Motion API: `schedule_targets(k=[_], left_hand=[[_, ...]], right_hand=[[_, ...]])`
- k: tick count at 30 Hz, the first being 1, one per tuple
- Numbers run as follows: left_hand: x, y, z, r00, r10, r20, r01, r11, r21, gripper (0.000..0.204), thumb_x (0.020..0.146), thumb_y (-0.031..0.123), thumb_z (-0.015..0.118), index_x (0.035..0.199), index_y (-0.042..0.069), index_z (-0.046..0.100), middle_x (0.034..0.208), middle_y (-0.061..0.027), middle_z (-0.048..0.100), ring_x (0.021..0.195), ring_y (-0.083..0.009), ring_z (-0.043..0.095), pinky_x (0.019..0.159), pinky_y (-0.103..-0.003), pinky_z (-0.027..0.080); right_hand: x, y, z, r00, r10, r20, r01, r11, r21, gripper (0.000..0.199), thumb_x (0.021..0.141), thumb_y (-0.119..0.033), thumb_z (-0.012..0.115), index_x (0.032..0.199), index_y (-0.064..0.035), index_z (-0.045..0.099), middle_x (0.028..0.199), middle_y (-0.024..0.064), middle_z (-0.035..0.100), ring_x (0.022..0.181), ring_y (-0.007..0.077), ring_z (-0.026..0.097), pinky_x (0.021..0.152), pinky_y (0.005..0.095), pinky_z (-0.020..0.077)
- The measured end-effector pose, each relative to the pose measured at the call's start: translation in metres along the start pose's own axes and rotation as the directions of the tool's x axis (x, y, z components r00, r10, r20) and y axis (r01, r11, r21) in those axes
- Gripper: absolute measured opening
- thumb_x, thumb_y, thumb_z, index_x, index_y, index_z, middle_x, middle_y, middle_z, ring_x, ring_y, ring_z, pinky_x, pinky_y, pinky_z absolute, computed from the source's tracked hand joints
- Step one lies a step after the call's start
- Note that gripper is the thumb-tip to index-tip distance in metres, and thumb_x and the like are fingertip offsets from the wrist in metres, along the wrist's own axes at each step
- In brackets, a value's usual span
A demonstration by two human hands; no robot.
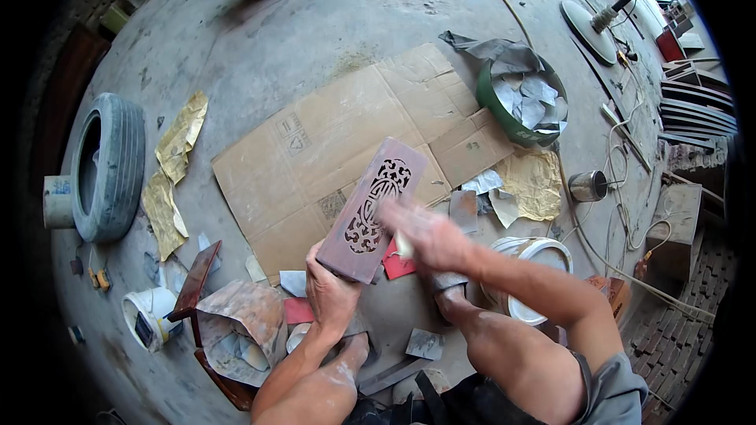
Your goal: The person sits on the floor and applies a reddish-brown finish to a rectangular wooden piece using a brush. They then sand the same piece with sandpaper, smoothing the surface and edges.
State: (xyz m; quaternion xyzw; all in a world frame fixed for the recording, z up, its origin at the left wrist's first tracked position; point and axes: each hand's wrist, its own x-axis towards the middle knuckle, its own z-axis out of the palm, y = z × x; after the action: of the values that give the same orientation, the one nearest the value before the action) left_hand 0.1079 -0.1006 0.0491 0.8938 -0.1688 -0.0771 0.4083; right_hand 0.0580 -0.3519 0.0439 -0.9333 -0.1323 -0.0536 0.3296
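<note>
A reddish-brown carved wooden panel (346, 261), thick like a block or box, is held up at a slant in the middle. Its face has a pierced pattern with a round emblem at the centre. My left hand (331, 297) is closed around its lower left end. Over the panel's right edge is my right hand (429, 236), smeared by motion. A pale bit shows under that hand, too blurred to name, and I cannot make out whether the fingers hold anything. Below the panel lies a flattened cardboard sheet (268, 165) on the concrete floor.
A green basin (492, 102) of crumpled paper stands at far right, a tyre (126, 165) at left. A lidded white bucket (551, 256) sits by my right leg. Near my left leg are a dusty sack (244, 307) and a white pail (153, 307). Cables (614, 267) trail along the right.
</note>
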Motion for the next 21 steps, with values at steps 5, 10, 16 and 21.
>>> schedule_targets(k=[5, 10, 16, 21], left_hand=[[0.001, -0.002, -0.002, 1.000, 0.008, 0.006, -0.008, 0.998, 0.058, 0.093, 0.071, 0.022, 0.096, 0.140, -0.001, 0.037, 0.123, -0.0246, 0.062, 0.110, -0.0416, 0.064, 0.094, -0.048, 0.050], [-0.001, -0.001, -0.002, 1.000, 0.026, -0.004, -0.026, 0.998, 0.065, 0.090, 0.074, 0.019, 0.093, 0.141, 0.001, 0.035, 0.124, -0.0241, 0.063, 0.111, -0.0404, 0.065, 0.094, -0.047, 0.051], [0.001, 0.003, -0.005, 0.999, 0.020, 0.028, -0.022, 0.998, 0.054, 0.089, 0.074, 0.016, 0.092, 0.141, 0.000, 0.035, 0.124, -0.0242, 0.062, 0.109, -0.0406, 0.065, 0.093, -0.048, 0.051], [0.003, 0.000, -0.002, 0.998, 0.059, 0.011, -0.059, 0.998, 0.036, 0.088, 0.074, 0.013, 0.091, 0.140, 0.000, 0.035, 0.122, -0.0238, 0.062, 0.109, -0.0405, 0.064, 0.094, -0.047, 0.050]], right_hand=[[0.014, 0.052, -0.008, 0.979, 0.170, -0.108, -0.188, 0.964, -0.188, 0.073, 0.081, -0.003, 0.061, 0.151, 0.0074, 0.043, 0.153, 0.0277, 0.051, 0.146, 0.0382, 0.047, 0.127, 0.0465, 0.0318], [-0.005, 0.016, 0.003, 0.997, 0.038, -0.064, -0.044, 0.996, -0.082, 0.070, 0.084, -0.006, 0.061, 0.151, 0.0073, 0.045, 0.154, 0.0278, 0.051, 0.147, 0.0372, 0.047, 0.126, 0.0470, 0.0338], [-0.001, 0.042, 0.006, 0.963, 0.227, -0.148, -0.245, 0.962, -0.121, 0.063, 0.086, -0.005, 0.059, 0.147, 0.0086, 0.047, 0.151, 0.0305, 0.051, 0.144, 0.0432, 0.047, 0.121, 0.0487, 0.0386], [0.000, 0.048, -0.008, 0.949, 0.287, -0.134, -0.302, 0.948, -0.106, 0.068, 0.082, -0.001, 0.060, 0.148, 0.0069, 0.047, 0.153, 0.0301, 0.050, 0.145, 0.0425, 0.047, 0.122, 0.0481, 0.0383]])
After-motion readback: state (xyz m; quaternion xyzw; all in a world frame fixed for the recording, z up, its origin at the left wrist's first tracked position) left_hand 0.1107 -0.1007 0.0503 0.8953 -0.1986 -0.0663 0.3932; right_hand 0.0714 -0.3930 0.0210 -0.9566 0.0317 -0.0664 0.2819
